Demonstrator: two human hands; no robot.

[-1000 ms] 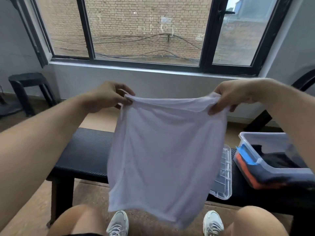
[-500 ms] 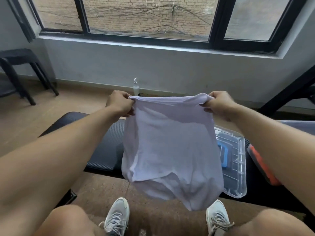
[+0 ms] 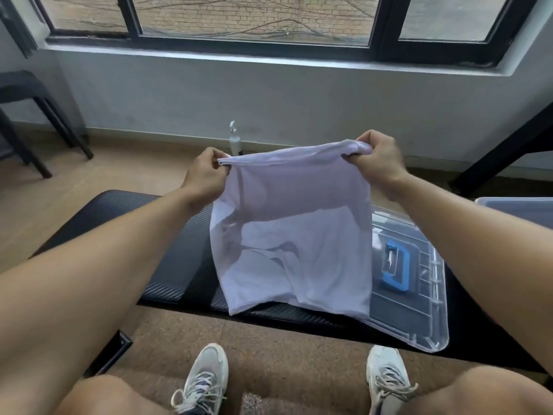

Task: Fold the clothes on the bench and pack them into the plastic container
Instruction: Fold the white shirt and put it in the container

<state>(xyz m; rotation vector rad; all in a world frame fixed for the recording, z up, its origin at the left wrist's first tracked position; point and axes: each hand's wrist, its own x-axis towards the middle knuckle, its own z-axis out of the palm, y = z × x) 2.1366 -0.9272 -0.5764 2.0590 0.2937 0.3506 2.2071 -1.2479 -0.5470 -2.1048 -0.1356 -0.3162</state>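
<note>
The person sat facing a long black padded bench [image 3: 98, 217] and held a thin white cotton garment [image 3: 294, 235] up over it. The left hand [image 3: 205, 175] pinched the garment's upper left corner, fingers curled tightly round the hem. The right hand [image 3: 375, 158] gripped the upper right corner, with a wad of cloth bunched inside its closed fingers. The top edge stretched taut between the two hands, and the right corner sat a little higher than the left. The cloth hung down from there, and its lower part lay on the bench, reaching almost to the bench's near edge. Just to the right of the garment on the bench lay a clear plastic lid with a blue handle [image 3: 419, 283]; the cloth covered the lid's left margin. Further right along the bench, a corner of the clear plastic container [image 3: 520, 206] showed past the right forearm. Beyond the bench, on the floor against the grey wall, stood a small white pump bottle [image 3: 234, 140]. Below the bench's near edge, two pale grey laced sneakers [image 3: 203, 381] rested on a brown mat.
</note>
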